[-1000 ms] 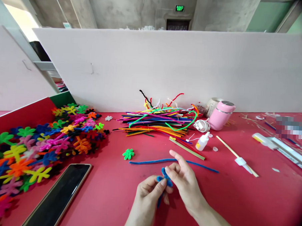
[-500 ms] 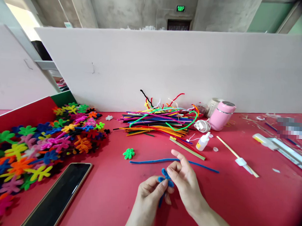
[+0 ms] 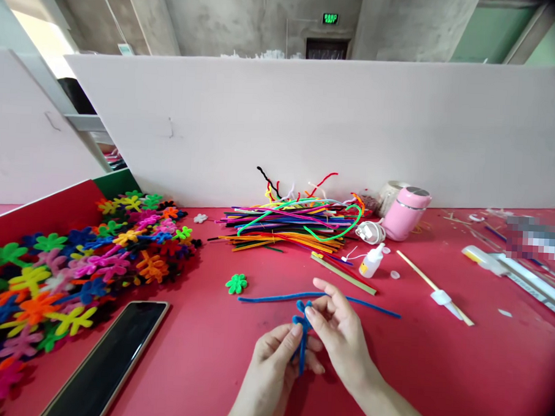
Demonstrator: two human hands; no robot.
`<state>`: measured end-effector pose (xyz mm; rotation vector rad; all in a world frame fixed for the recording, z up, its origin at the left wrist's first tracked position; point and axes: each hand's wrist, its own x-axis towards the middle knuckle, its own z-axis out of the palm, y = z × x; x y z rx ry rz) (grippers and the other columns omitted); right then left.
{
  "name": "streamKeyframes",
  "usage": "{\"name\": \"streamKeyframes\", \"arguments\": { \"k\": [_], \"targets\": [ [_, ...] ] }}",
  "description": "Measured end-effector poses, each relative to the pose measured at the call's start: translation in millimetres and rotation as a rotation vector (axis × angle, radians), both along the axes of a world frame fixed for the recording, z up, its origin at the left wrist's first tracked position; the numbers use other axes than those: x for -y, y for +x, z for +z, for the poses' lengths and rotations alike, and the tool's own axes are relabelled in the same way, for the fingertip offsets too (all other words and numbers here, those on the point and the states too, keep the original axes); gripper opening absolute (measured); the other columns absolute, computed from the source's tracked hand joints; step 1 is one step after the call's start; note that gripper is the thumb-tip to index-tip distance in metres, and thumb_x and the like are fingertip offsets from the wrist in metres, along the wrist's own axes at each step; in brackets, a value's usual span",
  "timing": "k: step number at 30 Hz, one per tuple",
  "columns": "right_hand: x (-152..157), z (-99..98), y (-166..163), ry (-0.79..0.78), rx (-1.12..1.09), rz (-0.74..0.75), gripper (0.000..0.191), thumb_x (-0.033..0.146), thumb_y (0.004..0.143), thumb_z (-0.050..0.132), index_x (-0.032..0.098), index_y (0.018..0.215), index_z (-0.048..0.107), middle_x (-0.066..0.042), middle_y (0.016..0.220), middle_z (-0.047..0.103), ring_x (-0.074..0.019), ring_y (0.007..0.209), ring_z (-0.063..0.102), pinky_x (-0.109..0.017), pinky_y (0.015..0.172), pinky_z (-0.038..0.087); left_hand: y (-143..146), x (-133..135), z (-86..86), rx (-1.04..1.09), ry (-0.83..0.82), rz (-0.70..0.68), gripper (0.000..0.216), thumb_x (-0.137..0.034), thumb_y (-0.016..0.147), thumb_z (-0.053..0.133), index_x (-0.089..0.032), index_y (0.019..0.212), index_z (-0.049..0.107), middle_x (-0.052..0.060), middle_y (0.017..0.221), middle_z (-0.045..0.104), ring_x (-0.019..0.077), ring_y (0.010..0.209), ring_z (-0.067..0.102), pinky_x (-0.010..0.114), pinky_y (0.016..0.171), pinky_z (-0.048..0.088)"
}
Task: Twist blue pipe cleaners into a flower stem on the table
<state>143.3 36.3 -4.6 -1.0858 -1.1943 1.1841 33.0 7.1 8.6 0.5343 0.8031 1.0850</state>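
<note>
Well, fuzzy loops [image 3: 304, 322] btwn hands [image 3: 272, 357]

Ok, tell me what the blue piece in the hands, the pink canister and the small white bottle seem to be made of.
Blue piece: matte, fuzzy fibre, probably over wire, as it is bent into loops; any core is hidden.
Pink canister: smooth with a soft sheen; painted metal or plastic, I can't tell which.
White bottle: milky and smooth, so likely plastic.
</note>
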Motion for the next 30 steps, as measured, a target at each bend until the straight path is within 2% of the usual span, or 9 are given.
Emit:
{"name": "streamKeyframes", "arguments": {
  "k": [4, 8, 9, 11, 14, 21, 23, 26, 30],
  "targets": [
    [-3.4, 2.6, 4.2, -0.007, -0.04, -0.041, 0.044, 0.03, 0.076, 0.055, 0.019, 0.116, 0.04, 0.001, 0.069, 0.054, -0.0148, 0.066, 0.056, -0.027, 0.064, 0.045, -0.6, 0.9, 1.2, 0.009, -0.048, -0.038, 0.021, -0.024, 0.079, 0.049, -0.011, 0.068, 0.06, 0.007, 0.062, 0.065, 0.0147, 0.049, 0.058, 0.027, 0.054, 0.042],
    [0.1, 10.2, 3.7, -0.061, -0.104, 0.005, 0.043, 0.032, 0.077, 0.053, 0.02, 0.118, 0.041, 0.0, 0.074, 0.056, -0.0166, 0.076, 0.058, -0.029, 0.072, 0.045, -3.0, 0.1, -1.4, 0.014, -0.01, -0.055, 0.02, -0.021, 0.079, 0.05, -0.011, 0.064, 0.059, 0.006, 0.061, 0.064, 0.0109, 0.046, 0.054, 0.023, 0.051, 0.04],
    [1.7, 11.6, 2.6, -0.085, -0.121, 0.028, 0.044, 0.033, 0.078, 0.052, 0.021, 0.118, 0.041, 0.001, 0.074, 0.056, -0.0158, 0.074, 0.058, -0.028, 0.07, 0.046, -3.8, -0.4, -2.1, 0.024, -0.001, -0.049, 0.019, -0.02, 0.079, 0.049, -0.011, 0.065, 0.059, 0.006, 0.061, 0.064, 0.0104, 0.046, 0.054, 0.023, 0.051, 0.04],
    [4.9, 12.8, -0.3, -0.133, -0.161, 0.09, 0.047, 0.035, 0.077, 0.052, 0.023, 0.12, 0.038, 0.002, 0.072, 0.054, -0.0132, 0.061, 0.056, -0.025, 0.055, 0.048, -4.8, -1.4, -2.7, 0.036, 0.016, -0.026, 0.019, -0.019, 0.079, 0.048, -0.011, 0.067, 0.06, 0.005, 0.062, 0.064, 0.0106, 0.048, 0.054, 0.023, 0.053, 0.04],
    [7.8, 11.8, -4.2, -0.144, -0.17, 0.174, 0.053, 0.036, 0.075, 0.054, 0.024, 0.122, 0.032, 0.001, 0.073, 0.055, -0.0092, 0.046, 0.048, -0.019, 0.035, 0.04, -4.6, -2.5, -2.0, 0.037, 0.044, -0.004, 0.019, -0.02, 0.079, 0.049, -0.011, 0.068, 0.062, 0.005, 0.059, 0.063, 0.0115, 0.048, 0.055, 0.024, 0.053, 0.041],
    [5.2, 9.6, -1.0, -0.05, -0.045, 0.124, 0.051, 0.028, 0.077, 0.054, 0.02, 0.122, 0.031, -0.003, 0.077, 0.061, -0.0151, 0.066, 0.056, -0.028, 0.06, 0.046, -1.5, -1.7, -5.4, -0.044, 0.081, 0.011, 0.018, -0.025, 0.075, 0.054, -0.013, 0.065, 0.063, 0.002, 0.049, 0.058, 0.0119, 0.047, 0.052, 0.024, 0.053, 0.04],
    [3.7, 9.4, 0.6, -0.039, -0.035, 0.098, 0.051, 0.028, 0.078, 0.053, 0.02, 0.122, 0.03, -0.003, 0.078, 0.061, -0.0161, 0.068, 0.057, -0.03, 0.063, 0.046, -2.5, -1.5, -6.0, -0.137, 0.1, 0.04, 0.014, -0.027, 0.072, 0.058, -0.013, 0.071, 0.063, 0.003, 0.054, 0.06, 0.0121, 0.05, 0.052, 0.024, 0.054, 0.04],
    [3.6, 10.7, 2.4, 0.026, 0.007, 0.09, 0.05, 0.025, 0.08, 0.049, 0.02, 0.124, 0.027, -0.004, 0.083, 0.061, -0.0177, 0.077, 0.058, -0.032, 0.072, 0.045, -5.4, -1.8, -0.9, -0.297, 0.171, 0.165, 0.019, -0.024, 0.067, 0.064, -0.016, 0.084, 0.062, 0.005, 0.075, 0.063, 0.0137, 0.063, 0.054, 0.024, 0.061, 0.042],
    [9.1, 11.4, 2.4, 0.145, 0.182, 0.168, 0.057, 0.018, 0.079, 0.049, 0.02, 0.129, 0.022, -0.005, 0.09, 0.059, -0.0189, 0.083, 0.056, -0.033, 0.077, 0.043, -11.0, -4.6, 10.0, -0.371, 0.253, 0.226, 0.016, -0.022, 0.066, 0.064, -0.017, 0.081, 0.061, 0.004, 0.078, 0.064, 0.0163, 0.074, 0.055, 0.025, 0.068, 0.042]
  ]
}}
